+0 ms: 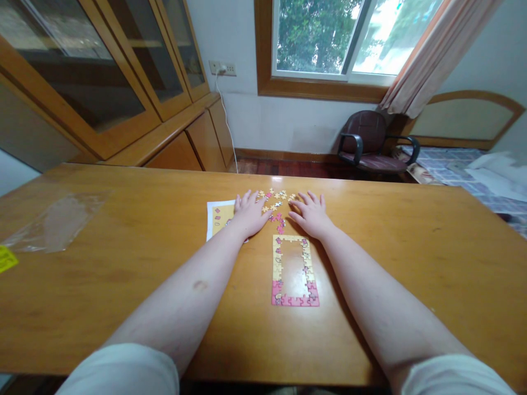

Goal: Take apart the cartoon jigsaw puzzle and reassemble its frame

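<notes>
Several loose puzzle pieces (pixel 273 208), yellow and pink, lie scattered between my two hands. My left hand (pixel 249 214) rests with fingers spread at their left side, partly over a printed picture sheet (pixel 211 219). On the right of the pieces, my right hand (pixel 312 214) is spread too, its fingertips near the outermost ones. Neither hand holds anything. Closer to me lies a joined puzzle border (pixel 295 302), yellow at the top and pink at the bottom, with bare wood showing inside it.
The wooden table (pixel 164 219) bears a clear plastic bag (pixel 55 222) and a yellow label (pixel 7 259) at the left. Beyond it are a glass-door cabinet (pixel 154 123), an office chair (pixel 366 140), a bed (pixel 465 170) and a window.
</notes>
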### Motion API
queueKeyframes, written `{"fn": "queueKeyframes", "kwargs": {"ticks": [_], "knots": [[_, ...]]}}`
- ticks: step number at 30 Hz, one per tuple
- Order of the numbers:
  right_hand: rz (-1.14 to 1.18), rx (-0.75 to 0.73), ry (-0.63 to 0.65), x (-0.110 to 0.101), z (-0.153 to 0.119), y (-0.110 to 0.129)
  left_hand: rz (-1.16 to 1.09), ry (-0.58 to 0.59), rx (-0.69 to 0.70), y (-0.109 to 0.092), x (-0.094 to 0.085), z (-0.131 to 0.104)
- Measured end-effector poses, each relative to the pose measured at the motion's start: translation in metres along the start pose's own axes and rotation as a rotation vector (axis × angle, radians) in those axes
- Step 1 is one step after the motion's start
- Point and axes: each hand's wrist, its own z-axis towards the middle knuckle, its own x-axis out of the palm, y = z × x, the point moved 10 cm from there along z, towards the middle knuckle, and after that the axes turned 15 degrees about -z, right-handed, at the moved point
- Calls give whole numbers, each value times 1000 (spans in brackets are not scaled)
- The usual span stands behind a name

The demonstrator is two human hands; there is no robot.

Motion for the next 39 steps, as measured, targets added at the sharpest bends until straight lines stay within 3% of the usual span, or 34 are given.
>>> {"fn": "queueKeyframes", "kwargs": {"ticks": [7, 12, 16, 20, 25, 28, 34, 39], "knots": [[15, -91, 43, 2, -1, 10, -70, 116, 183, -25, 5, -7], [28, -129, 61, 5, -2, 15, -103, 74, 290, -40, -6, -11], [78, -107, 48, 1, -1, 12, -95, -5, 253, -34, -13, -7], [127, -72, -48, -10, 0, 5, -69, -48, 166, -24, -15, -4], [125, 70, -126, -16, 3, -16, -67, 93, 203, -29, 0, -8], [131, 57, -127, -14, 4, -15, -87, 129, 232, -33, 4, -9], [125, -98, -2, -3, 1, 8, -79, -46, 181, -26, -14, -4], [179, -13, -99, -11, 2, -8, -74, -238, 57, -7, -38, -3]]}}
